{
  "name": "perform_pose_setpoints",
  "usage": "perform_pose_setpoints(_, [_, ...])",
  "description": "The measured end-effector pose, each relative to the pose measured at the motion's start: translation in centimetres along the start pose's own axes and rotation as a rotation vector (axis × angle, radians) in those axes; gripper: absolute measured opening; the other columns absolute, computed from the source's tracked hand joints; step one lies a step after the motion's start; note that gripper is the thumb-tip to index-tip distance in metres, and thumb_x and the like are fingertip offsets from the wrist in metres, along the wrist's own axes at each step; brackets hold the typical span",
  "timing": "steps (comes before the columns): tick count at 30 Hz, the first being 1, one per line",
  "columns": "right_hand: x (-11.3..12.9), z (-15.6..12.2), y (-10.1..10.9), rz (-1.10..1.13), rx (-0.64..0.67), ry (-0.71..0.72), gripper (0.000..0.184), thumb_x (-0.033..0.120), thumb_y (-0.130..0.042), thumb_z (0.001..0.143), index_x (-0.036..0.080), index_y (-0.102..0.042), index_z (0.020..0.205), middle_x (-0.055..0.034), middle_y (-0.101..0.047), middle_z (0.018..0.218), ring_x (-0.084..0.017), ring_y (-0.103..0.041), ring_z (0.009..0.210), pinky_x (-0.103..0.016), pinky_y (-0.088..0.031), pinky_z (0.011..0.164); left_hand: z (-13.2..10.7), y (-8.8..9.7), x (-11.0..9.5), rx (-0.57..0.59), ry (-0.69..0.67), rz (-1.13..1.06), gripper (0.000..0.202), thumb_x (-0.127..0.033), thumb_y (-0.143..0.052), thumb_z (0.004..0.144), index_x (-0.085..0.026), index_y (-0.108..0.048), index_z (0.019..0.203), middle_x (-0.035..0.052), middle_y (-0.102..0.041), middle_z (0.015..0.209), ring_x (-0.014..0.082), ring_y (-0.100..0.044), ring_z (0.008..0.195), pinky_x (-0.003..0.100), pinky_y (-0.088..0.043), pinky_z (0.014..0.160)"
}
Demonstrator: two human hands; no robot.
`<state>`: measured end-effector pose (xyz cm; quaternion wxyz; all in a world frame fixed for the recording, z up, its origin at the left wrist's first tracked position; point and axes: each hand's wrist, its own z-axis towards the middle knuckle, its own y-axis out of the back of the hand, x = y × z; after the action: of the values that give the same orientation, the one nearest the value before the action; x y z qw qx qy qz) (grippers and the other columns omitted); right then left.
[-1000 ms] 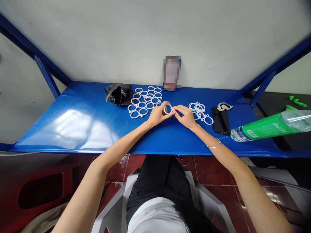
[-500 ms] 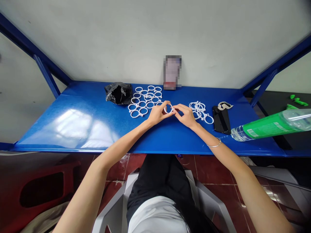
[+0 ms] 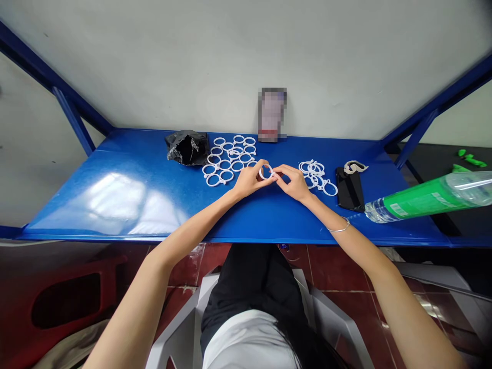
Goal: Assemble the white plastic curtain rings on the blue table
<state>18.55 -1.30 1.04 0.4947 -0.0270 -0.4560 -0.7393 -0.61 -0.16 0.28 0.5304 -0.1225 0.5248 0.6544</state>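
A white plastic ring (image 3: 266,172) is pinched between both hands just above the blue table (image 3: 126,189). My left hand (image 3: 249,180) grips its left side with thumb and fingers closed. My right hand (image 3: 294,182) pinches its right side. Several white rings (image 3: 229,158) lie spread in rows to the left behind my left hand. A smaller heap of white rings (image 3: 317,175) lies just right of my right hand.
A crumpled black plastic bag (image 3: 187,147) sits left of the rings. A blurred upright card (image 3: 272,114) leans on the wall. A black phone (image 3: 349,189), a small beige clip (image 3: 355,166) and a green-labelled water bottle (image 3: 426,199) lie at the right.
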Motion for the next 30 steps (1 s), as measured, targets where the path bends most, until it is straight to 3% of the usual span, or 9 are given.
perform_pose_setpoints(6, [0.0, 0.1, -0.1, -0.017, -0.025, -0.065, 0.026, 0.039, -0.049, 0.096, 0.021, -0.068, 0.092, -0.0053, -0.071, 0.083, -0.018, -0.066, 0.07, -0.031, -0.053, 0.069, 0.0, -0.1, 0.0, 0.026, 0.036, 0.004, 0.05, -0.06, -0.056, 0.089, -0.018, -0.052, 0.114, -0.0043, -0.056, 0.062, 0.0108, -0.053, 0.05, 0.02, -0.037, 0.053])
perform_pose_setpoints(22, [-0.2, -0.1, -0.2, -0.135, -0.088, -0.109, 0.022, 0.033, -0.053, 0.094, 0.021, -0.067, 0.081, -0.0034, -0.069, 0.073, -0.017, -0.064, 0.065, -0.029, -0.051, 0.063, 0.4, -0.6, 1.9, -0.061, 0.016, 0.152, 0.054, -0.049, -0.062, 0.091, -0.015, -0.052, 0.132, -0.0036, -0.054, 0.065, 0.0105, -0.052, 0.057, 0.02, -0.038, 0.056])
perform_pose_setpoints(27, [-0.5, -0.1, -0.3, -0.21, -0.039, -0.206, 0.02, 0.031, -0.056, 0.089, 0.021, -0.065, 0.074, -0.0028, -0.068, 0.069, -0.017, -0.062, 0.061, -0.028, -0.047, 0.059, 0.3, -0.7, 1.7, -0.091, 0.01, 0.26, 0.046, -0.038, -0.063, 0.092, -0.016, -0.052, 0.131, 0.0036, -0.061, 0.088, 0.013, -0.059, 0.074, 0.021, -0.045, 0.065])
perform_pose_setpoints(30, [-0.6, 0.0, -0.5, -0.254, 0.0, -0.276, 0.02, 0.029, -0.057, 0.087, 0.02, -0.065, 0.071, -0.0024, -0.068, 0.065, -0.017, -0.062, 0.059, -0.027, -0.043, 0.057, 0.2, -0.9, 1.5, -0.044, -0.02, 0.327, 0.03, -0.029, -0.059, 0.094, -0.017, -0.056, 0.121, 0.0081, -0.06, 0.103, 0.0164, -0.061, 0.088, 0.024, -0.048, 0.07])
